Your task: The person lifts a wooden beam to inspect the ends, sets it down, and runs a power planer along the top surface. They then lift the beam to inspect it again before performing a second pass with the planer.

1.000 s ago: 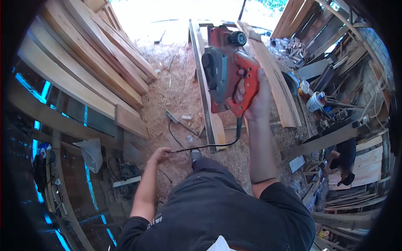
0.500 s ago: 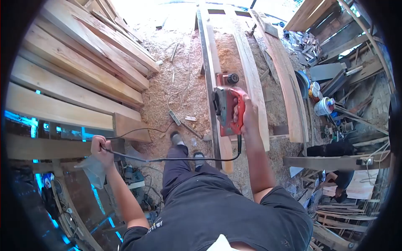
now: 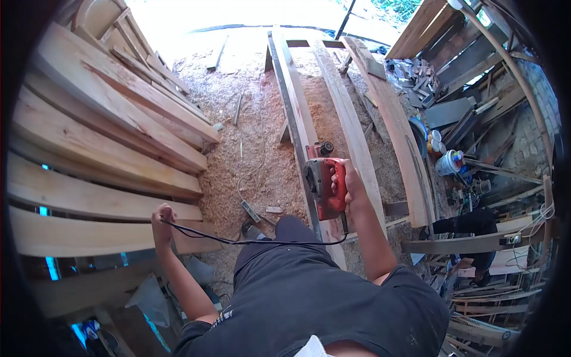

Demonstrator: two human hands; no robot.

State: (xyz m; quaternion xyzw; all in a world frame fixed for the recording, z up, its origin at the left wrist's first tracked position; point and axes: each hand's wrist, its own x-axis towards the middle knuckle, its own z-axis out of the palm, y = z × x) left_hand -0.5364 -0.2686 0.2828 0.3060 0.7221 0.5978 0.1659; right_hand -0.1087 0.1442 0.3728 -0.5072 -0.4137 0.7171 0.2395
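Note:
A red and grey electric hand planer (image 3: 326,187) rests on a long narrow board (image 3: 300,113). My right hand (image 3: 350,183) is wrapped round its red handle. From the planer's rear runs a black power cord (image 3: 267,242), crossing in front of my body to the left. Out at the left, my left hand (image 3: 163,221) is closed on that cord and holds it up off the floor. A dark strip (image 3: 289,101) lies along the board's left edge. The planer's sole is hidden against the wood.
Two more boards, a middle one (image 3: 351,113) and a wider one (image 3: 398,131), run parallel on the right. Thick planks (image 3: 101,143) are stacked at left. Sawdust and an extension socket (image 3: 250,210) lie on the floor. Buckets (image 3: 447,162) stand right; another person (image 3: 476,238) is beyond.
The view has shifted, my body now being further forward. The planer stays in my right hand on the board, nearer my body in view. My left hand still holds the cord.

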